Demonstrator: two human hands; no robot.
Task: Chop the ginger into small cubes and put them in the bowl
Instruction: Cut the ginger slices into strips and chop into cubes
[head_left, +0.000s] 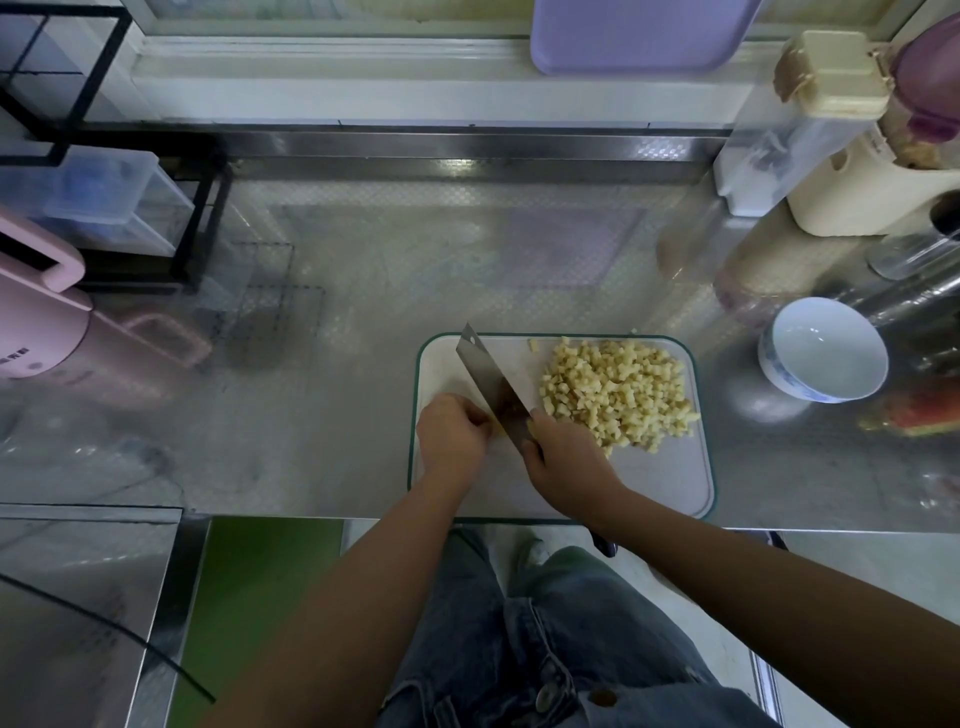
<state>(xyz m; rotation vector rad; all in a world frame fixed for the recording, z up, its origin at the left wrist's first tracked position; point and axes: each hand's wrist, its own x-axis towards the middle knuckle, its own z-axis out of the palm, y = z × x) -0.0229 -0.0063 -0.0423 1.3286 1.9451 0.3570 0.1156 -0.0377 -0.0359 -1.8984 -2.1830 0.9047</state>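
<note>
Ginger cubes (618, 395) lie in a loose pale-yellow heap on the right half of the cutting board (670, 467), with a few strays near the board's far edge. The board is white with a green rim and sits on the steel bench (363, 312), its near edge at the bench's front lip.

The right grip (563, 452) is over the board's near middle, fingers wrapped round the handle of the knife (493, 384). The broad blade runs from that grip toward the board's far left corner and stands on its edge, tilted slightly. The dark butt of the handle shows under the forearm, just past the board's near edge.

The left grip (452, 431) is on the board's left half, fingers curled under and knuckles against the blade's flat. It pins a small ginger piece (497, 429), of which only a yellowish sliver shows between the fingers and the blade.

The bowl (779, 369), white with blue marks on its outer wall, stands on the bench just right of the board's far right corner. No ginger is in it.

Well left of the board stands a pink appliance (36, 332). Beyond the board, a purple tray (639, 31) leans at the window. Far right of the board stands a cream-lidded container (831, 73).
</note>
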